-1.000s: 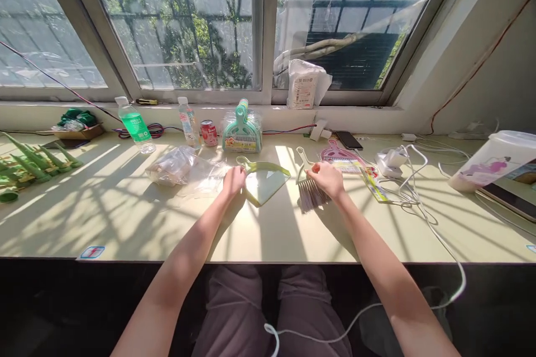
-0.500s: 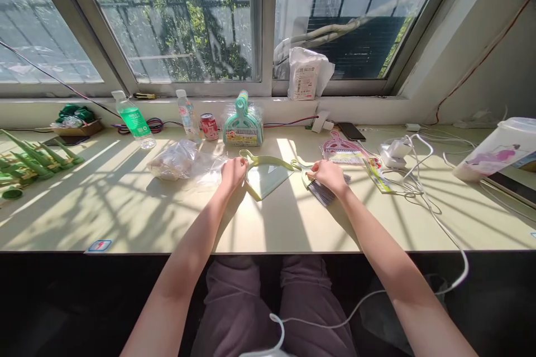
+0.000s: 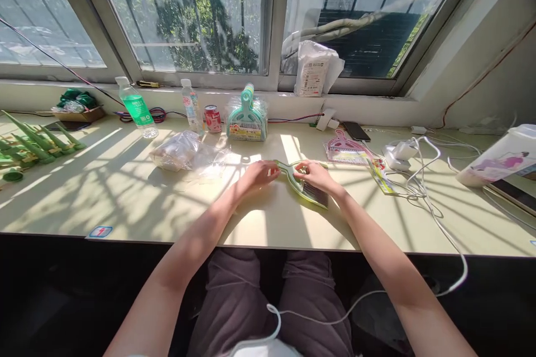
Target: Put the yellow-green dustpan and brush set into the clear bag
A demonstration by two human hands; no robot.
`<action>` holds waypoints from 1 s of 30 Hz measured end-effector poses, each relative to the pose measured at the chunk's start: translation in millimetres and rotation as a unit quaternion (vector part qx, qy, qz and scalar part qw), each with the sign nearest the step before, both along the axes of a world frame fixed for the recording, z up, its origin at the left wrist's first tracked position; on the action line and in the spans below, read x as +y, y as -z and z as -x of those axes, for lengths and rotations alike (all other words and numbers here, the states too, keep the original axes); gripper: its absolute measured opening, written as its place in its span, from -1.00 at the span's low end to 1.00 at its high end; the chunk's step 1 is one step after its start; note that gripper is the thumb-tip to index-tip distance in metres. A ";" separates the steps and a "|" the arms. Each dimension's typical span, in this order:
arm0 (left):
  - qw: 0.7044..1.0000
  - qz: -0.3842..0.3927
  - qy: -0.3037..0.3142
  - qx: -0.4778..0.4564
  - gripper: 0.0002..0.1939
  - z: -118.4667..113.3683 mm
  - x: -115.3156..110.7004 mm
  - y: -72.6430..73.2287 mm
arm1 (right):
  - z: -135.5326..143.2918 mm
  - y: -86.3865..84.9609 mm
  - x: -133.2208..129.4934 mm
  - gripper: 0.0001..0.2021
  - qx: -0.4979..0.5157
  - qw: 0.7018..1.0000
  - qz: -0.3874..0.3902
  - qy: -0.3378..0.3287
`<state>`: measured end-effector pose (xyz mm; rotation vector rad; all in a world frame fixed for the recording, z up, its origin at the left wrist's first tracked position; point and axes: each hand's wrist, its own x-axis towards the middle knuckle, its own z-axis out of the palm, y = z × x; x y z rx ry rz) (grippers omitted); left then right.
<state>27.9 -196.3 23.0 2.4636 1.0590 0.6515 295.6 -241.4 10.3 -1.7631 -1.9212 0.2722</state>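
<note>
The small brush (image 3: 312,192) is being nested in the green dustpan (image 3: 293,174); it is pinched by the right hand (image 3: 314,174), the handle by the left hand (image 3: 258,173). Pressing flush seems due next.

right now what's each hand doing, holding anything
Left hand: closed on the handle end of the green dustpan.
Right hand: holding the brush against the dustpan.

My view: pale yellow-green desk (image 3: 125,201) along window. On it: green-label bottle (image 3: 136,109), red can (image 3: 213,118), clear plastic bag (image 3: 184,152), green dustpan (image 3: 304,187), pink dustpan pack (image 3: 345,150), white cables (image 3: 422,178), phone (image 3: 356,131).
</note>
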 end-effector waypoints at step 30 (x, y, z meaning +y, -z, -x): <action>0.993 -0.062 0.048 0.083 -0.71 -9.8 6.4 18.1 | 8.9 9.4 6.0 -0.83 0.185 0.978 0.043 -0.085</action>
